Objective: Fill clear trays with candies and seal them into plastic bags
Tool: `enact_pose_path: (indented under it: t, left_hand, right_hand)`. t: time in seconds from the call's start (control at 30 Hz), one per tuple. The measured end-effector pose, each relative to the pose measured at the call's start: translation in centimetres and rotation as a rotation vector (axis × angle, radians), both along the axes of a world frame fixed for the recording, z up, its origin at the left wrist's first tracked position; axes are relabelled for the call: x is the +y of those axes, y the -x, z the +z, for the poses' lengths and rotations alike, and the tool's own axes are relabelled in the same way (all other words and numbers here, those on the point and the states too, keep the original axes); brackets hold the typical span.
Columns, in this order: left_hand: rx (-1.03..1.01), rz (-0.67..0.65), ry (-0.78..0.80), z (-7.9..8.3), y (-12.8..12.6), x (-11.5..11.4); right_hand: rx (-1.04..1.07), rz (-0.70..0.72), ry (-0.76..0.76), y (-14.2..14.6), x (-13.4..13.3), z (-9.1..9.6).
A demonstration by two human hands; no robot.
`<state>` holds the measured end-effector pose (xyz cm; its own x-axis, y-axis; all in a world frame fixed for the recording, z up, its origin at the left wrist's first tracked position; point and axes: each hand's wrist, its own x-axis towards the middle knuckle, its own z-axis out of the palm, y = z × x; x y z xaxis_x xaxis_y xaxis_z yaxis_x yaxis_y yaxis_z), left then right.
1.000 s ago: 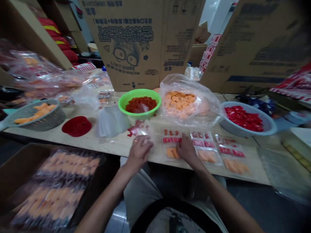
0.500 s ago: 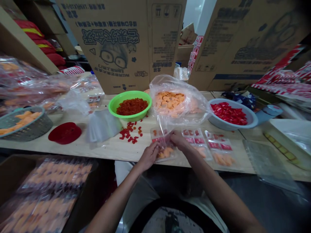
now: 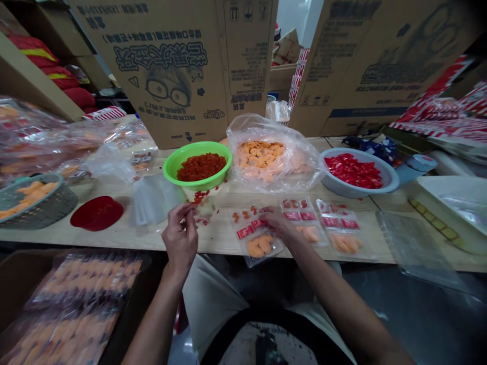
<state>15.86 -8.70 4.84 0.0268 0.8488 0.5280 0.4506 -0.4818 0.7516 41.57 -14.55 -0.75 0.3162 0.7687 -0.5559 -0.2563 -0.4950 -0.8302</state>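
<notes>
The clear compartment tray [image 3: 252, 236] is at the front edge of the tabletop [image 3: 216, 239], set a little askew, and its lower corner reaches over this edge. In it I see small orange-red pieces [image 3: 245, 215] in the upper row, two red sachets [image 3: 244, 231] in the middle and thick orange pieces [image 3: 260, 246] below. The right hand [image 3: 277, 222] is at the tray's right side, its fingers touching by one sachet; whether they grasp it, I cannot tell. The left hand [image 3: 180, 232] is raised on the other side, apart from the tray, with its fingers bent together; something clear and blurred is beside their tips, but I cannot tell if they pinch it. To the right lie two similar filled trays [image 3: 340, 231]. Behind stand a green bowl [image 3: 203, 186], a clear plastic bag [image 3: 249, 126] of orange pieces and a pale blue bowl [image 3: 352, 191] with red packets [image 3: 353, 171].
</notes>
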Motion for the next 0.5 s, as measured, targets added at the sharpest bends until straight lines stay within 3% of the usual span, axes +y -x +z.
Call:
enact_pose_path:
  t: [0.1, 0.2, 0.4, 0.5]
  left_hand:
    - [0.201, -0.095, -0.273, 0.7, 0.3, -0.2]
    - [0.323, -0.286, -0.354, -0.5, -0.4, -0.6]
    - [0.266, -0.295, -0.165, -4.8, -3.2, -1.8]
    - [0.238, -0.328, -0.058, -5.6, -4.5, -2.4]
  right_hand:
    - [0.015, -0.01, -0.007, -0.1, -0.5, 0.3]
    - [0.048, -0.041, -0.006, -1.1, -1.7, 1.4]
    - [0.107, -0.103, -0.011, -5.5, -4.8, 3.7]
    - [0.17, -0.095, 0.006, -7.3, -6.4, 4.3]
